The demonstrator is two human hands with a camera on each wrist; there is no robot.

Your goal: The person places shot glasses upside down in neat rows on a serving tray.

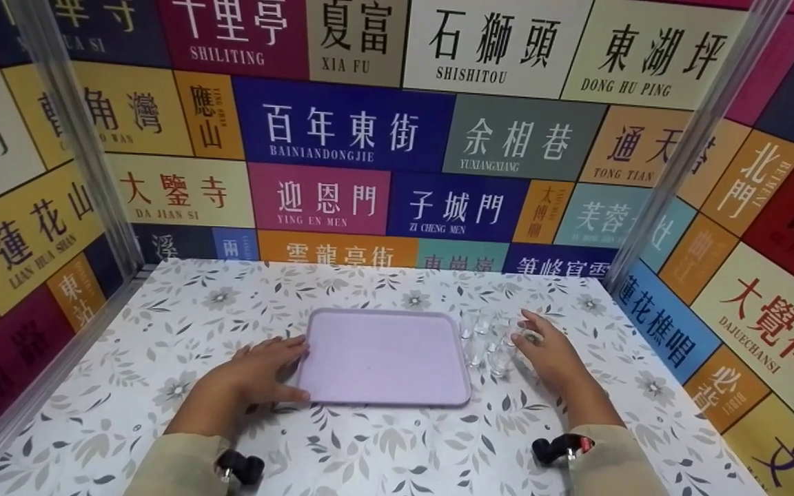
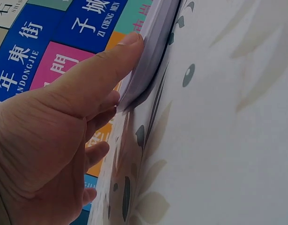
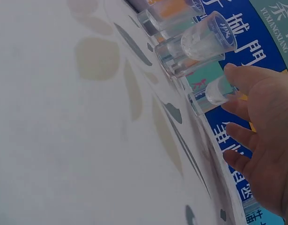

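A light purple rectangular tray [image 1: 384, 358] lies flat on the patterned table. My left hand [image 1: 259, 368] touches its left edge, thumb near the lower corner and fingers higher up, fairly straight. In the left wrist view the left hand's thumb [image 2: 127, 44] lies against the tray's side [image 2: 146, 61]. Several small clear glasses [image 1: 498, 359] stand in a group just right of the tray. My right hand [image 1: 555, 355] is at the group's right side, fingers spread and slightly bent. The right wrist view has the right hand [image 3: 261, 117] beside a glass [image 3: 218, 91]; whether they touch, I cannot tell.
The table [image 1: 383, 448] has a white cloth with grey leaves and flowers. Behind it and at both sides rise walls of coloured signs [image 1: 352, 131]. Clear upright posts stand at the left [image 1: 87, 138] and right [image 1: 686, 138] back corners.
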